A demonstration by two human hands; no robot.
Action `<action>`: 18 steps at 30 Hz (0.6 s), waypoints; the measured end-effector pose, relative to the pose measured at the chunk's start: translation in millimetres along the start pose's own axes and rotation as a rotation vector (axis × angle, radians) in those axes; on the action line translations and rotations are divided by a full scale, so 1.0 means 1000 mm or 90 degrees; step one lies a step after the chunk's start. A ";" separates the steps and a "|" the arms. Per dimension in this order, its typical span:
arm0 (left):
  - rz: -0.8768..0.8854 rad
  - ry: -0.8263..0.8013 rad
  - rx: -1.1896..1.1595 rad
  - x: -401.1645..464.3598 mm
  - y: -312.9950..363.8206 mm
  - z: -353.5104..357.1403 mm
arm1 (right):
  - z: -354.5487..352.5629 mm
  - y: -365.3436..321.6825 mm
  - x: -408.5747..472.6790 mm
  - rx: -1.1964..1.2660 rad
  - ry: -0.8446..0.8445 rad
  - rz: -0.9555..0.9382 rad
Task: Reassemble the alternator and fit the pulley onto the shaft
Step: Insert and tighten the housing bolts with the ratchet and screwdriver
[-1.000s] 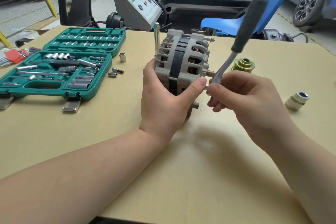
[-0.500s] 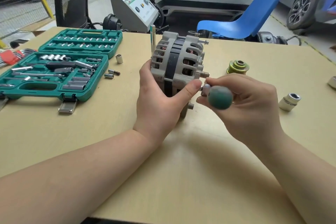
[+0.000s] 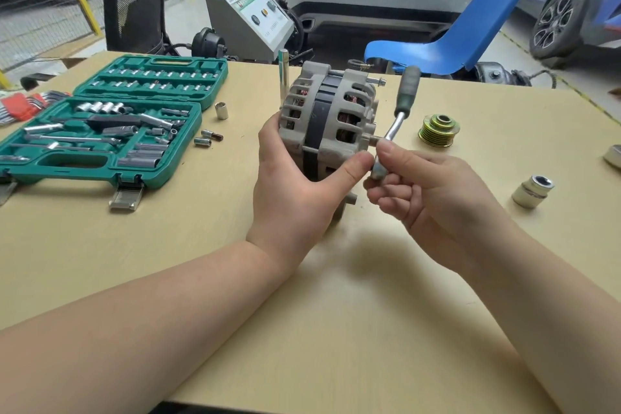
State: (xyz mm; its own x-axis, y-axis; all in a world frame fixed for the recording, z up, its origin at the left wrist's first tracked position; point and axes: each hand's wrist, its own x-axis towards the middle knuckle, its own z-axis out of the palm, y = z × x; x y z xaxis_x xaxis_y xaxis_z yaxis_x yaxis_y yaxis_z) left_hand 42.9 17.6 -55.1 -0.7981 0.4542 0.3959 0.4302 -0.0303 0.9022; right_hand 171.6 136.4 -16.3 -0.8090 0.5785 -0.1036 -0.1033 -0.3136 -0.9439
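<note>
The grey alternator (image 3: 331,111) stands on its edge in the middle of the wooden table (image 3: 336,329), its shaft end pointing right. My left hand (image 3: 295,185) grips its near side, thumb pressed against the right housing. My right hand (image 3: 430,191) pinches the head of a ratchet wrench (image 3: 400,111) set on a bolt at the housing's right face; its dark green handle tilts up and away. The yellow-green grooved pulley (image 3: 438,129) lies apart on the table to the right.
An open green socket case (image 3: 100,131) lies at the left, with loose sockets (image 3: 208,138) beside it. A tall steel extension (image 3: 284,77) stands behind the alternator. Two large sockets (image 3: 532,191) sit at the right. A blue chair (image 3: 453,44) is behind the table.
The ratchet handle swung from pointing up, down toward me, and now back up and away. My left hand kept its hold on the alternator.
</note>
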 end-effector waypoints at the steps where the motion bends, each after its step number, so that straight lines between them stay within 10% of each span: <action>1: 0.001 0.004 -0.001 0.000 0.000 0.000 | 0.000 0.001 0.000 0.012 -0.003 0.007; 10: 0.012 0.038 -0.018 0.000 0.001 0.004 | -0.010 0.006 -0.005 -0.104 0.008 -0.140; 18: 0.013 0.043 -0.028 0.000 0.001 0.004 | -0.019 0.022 -0.005 -0.479 0.003 -0.553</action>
State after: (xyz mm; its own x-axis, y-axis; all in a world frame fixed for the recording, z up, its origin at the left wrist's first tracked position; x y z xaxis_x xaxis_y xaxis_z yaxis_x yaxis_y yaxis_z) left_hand 45.3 21.3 -55.3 -0.8172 0.3914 0.4230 0.4283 -0.0786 0.9002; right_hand 184.9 141.0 -42.4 -0.6314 0.3830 0.6742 -0.2519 0.7210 -0.6455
